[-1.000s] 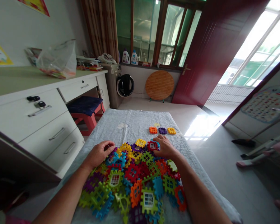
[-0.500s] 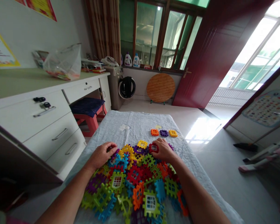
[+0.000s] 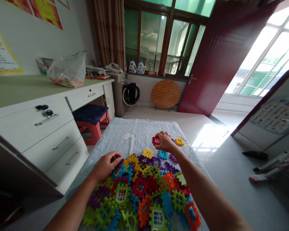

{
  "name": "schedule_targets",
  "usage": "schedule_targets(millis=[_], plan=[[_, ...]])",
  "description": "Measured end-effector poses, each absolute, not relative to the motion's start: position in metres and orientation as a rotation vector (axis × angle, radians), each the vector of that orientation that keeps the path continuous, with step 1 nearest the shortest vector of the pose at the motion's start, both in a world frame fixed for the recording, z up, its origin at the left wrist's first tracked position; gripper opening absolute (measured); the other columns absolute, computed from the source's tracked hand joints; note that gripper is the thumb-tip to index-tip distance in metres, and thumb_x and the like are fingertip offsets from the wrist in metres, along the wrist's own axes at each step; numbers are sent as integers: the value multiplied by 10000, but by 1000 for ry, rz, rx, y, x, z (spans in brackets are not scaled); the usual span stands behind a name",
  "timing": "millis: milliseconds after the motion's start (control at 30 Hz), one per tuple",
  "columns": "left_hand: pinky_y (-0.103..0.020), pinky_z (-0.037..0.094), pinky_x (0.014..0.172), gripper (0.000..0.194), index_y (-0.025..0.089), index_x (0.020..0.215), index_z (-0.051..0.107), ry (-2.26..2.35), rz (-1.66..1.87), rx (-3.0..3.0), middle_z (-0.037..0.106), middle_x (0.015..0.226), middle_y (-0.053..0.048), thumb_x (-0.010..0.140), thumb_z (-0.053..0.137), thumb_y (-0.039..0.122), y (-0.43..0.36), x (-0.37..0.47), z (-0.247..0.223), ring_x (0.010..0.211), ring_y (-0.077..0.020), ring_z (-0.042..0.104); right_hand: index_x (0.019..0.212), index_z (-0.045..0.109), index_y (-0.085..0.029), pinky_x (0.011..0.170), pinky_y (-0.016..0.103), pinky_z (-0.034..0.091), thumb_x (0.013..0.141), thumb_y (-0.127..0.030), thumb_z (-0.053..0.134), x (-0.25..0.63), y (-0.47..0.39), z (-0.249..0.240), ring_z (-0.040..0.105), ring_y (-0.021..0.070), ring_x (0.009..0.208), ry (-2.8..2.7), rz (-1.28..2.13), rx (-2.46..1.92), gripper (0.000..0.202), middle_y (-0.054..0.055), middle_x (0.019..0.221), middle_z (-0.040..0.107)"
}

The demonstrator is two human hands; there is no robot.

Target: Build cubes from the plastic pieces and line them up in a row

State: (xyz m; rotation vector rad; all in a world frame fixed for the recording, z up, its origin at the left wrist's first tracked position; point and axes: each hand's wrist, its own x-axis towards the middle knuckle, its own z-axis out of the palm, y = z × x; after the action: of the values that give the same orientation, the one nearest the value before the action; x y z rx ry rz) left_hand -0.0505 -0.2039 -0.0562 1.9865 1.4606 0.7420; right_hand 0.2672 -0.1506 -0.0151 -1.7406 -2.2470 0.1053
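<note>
Forward went my right hand (image 3: 164,141), pinching one red plastic square (image 3: 156,140), obscuring one purple plastic square (image 3: 172,140); left hand (image 3: 108,165) half-open.

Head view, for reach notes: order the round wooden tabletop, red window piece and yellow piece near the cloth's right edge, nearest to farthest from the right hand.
1. Red window piece: held in the right hand.
2. Yellow piece: right of the hand, on the cloth.
3. Round wooden tabletop: straight ahead, past the cloth.
</note>
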Motion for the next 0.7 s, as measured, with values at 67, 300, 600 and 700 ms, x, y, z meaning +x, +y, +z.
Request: schedule_targets(millis=[67, 300, 600, 700], plan=[[-272, 482, 763, 319, 211, 916, 633, 1462, 738, 1993, 689, 894, -25, 830, 495, 485, -204, -51, -56, 826, -194, 643, 1057, 590, -198, 820, 351, 312, 625, -379, 694, 259, -131, -21, 414, 258, 999, -2244, 84, -1792, 480, 78, 1065, 518], [-273, 473, 775, 298, 216, 910, 632, 1455, 744, 2024, 682, 897, -22, 840, 486, 467, -204, -52, -56, 841, -189, 633, 1142, 589, -199, 849, 391, 327, 560, -451, 754, 248, -99, -42, 426, 307, 1050, -2351, 225, -1865, 655, 106, 1131, 535], [-284, 475, 770, 312, 212, 913, 637, 1464, 725, 2020, 685, 896, -26, 838, 482, 472, -203, -51, -55, 823, -190, 634, 1276, 501, -226, 844, 345, 362, 739, -436, 614, 273, -89, -20, 437, 271, 1099, -2313, 274, -1868, 587, 85, 1238, 510], [-287, 475, 779, 303, 209, 909, 631, 1467, 724, 2020, 682, 895, -26, 841, 478, 461, -204, -51, -55, 823, -188, 633, 1188, 576, -228, 856, 378, 354, 591, -449, 728, 262, -93, -30, 438, 307, 1086, -2428, 281, -1854, 655, 89, 1174, 549]])
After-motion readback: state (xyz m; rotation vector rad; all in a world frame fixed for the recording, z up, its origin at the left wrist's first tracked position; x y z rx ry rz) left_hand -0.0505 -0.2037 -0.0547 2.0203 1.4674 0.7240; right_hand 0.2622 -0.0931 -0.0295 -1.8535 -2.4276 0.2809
